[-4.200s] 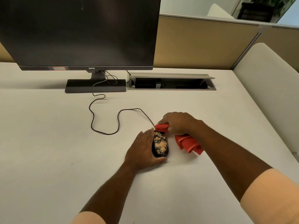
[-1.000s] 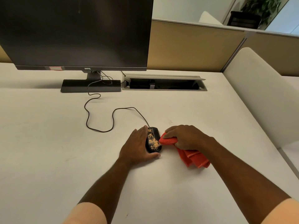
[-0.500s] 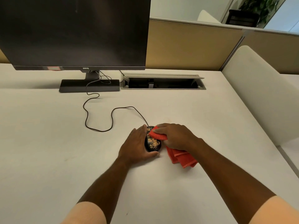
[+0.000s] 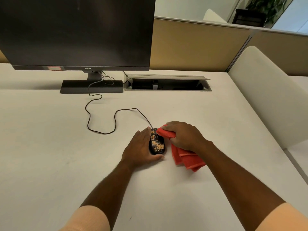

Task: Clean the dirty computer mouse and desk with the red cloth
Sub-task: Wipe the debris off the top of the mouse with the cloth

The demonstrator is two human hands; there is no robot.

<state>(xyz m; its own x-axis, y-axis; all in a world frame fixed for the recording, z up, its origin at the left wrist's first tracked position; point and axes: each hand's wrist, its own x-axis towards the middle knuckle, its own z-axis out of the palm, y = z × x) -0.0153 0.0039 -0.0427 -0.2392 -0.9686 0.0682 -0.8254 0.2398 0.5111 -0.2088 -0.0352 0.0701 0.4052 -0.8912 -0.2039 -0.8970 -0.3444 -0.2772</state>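
Note:
A black wired mouse (image 4: 157, 145) speckled with orange-brown dirt lies on the white desk (image 4: 50, 147). My left hand (image 4: 139, 147) cups its left side and rear, fingers flat against it and thumb curled behind. My right hand (image 4: 185, 136) grips a bunched red cloth (image 4: 186, 158). A fold of the cloth under my fingertips presses on the mouse's front right, near the buttons. The remainder of the cloth trails on the desk to the right of the mouse.
The mouse cable (image 4: 103, 119) loops back to a dark monitor (image 4: 75, 32) on its flat stand (image 4: 90, 86). An open cable tray (image 4: 167, 84) sits in the desk behind. A white rounded partition (image 4: 266, 90) borders the right side, with tan dividers (image 4: 191, 47) at the back.
My right hand has rubbed the cloth back and forth over the mouse, and it now sits at the front end. There is less dirt near the buttons. My left hand stays on the mouse.

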